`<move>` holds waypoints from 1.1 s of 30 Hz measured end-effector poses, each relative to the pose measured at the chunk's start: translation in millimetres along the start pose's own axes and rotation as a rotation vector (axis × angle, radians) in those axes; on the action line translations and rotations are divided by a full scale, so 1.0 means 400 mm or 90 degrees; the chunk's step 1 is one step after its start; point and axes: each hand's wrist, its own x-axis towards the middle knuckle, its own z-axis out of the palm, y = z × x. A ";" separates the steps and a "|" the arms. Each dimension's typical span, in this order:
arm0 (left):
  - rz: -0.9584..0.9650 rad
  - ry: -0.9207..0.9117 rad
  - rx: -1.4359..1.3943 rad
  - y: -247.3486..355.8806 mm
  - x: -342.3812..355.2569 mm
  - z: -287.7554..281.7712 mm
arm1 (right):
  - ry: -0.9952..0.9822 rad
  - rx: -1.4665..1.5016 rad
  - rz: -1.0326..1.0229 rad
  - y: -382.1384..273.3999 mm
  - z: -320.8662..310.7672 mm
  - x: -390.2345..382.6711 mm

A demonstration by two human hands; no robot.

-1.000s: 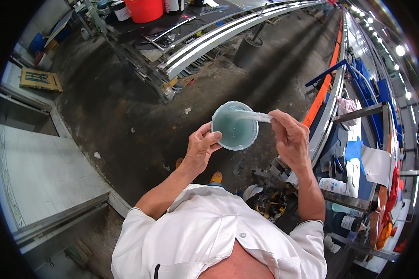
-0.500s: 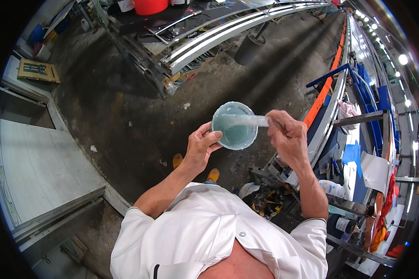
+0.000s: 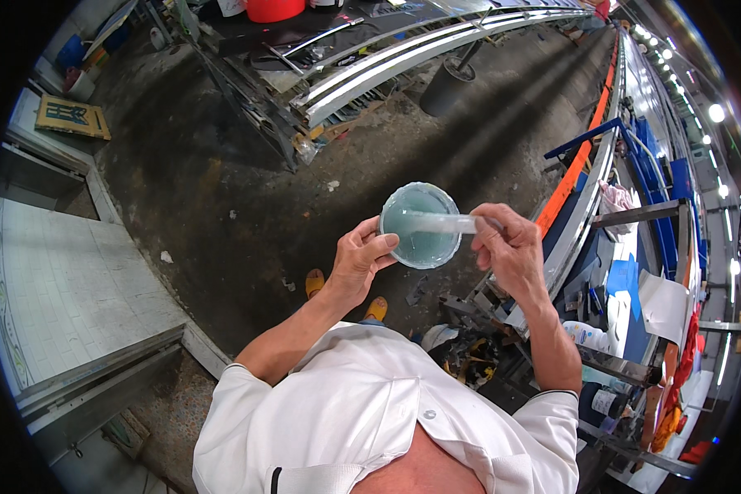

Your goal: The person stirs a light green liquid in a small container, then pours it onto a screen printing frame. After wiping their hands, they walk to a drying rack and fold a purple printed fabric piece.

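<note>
My left hand grips the near left side of a round tub, its thumb over the whitish, crusted rim. Thick pale blue-green paste, perhaps paint or ink, lines the inside. My right hand, to the right of the tub, is closed round the end of a flat, translucent stirring stick. The stick reaches across the rim, with its far end over or in the paste; motion blur hides exactly where it touches. I hold the tub in the air in front of my white shirt, its mouth facing up.
On the right runs a long workbench with an orange rail, blue frames and a white bottle. Another long table stands ahead, bearing a red bucket. A dark bin stands on the floor. At left lies a pale panel.
The stick has swung a little lower across the tub with my right hand. The tub sits slightly further right in view, my left hand still on it.
</note>
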 end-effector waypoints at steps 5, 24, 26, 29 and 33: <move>0.003 0.008 -0.003 0.006 -0.007 -0.001 | 0.079 -0.367 -0.350 -0.011 -0.027 0.008; 0.015 0.020 0.015 0.003 -0.018 -0.011 | -0.028 -0.258 -0.238 -0.013 -0.028 -0.029; -0.002 0.025 0.003 0.008 -0.018 -0.012 | -0.090 -0.101 -0.036 -0.020 -0.015 -0.039; -0.014 0.011 -0.001 0.009 -0.020 -0.010 | -0.051 0.090 0.072 0.004 0.011 -0.034; -0.003 0.002 0.003 0.012 -0.024 -0.008 | 0.039 -0.112 -0.242 -0.005 -0.027 -0.015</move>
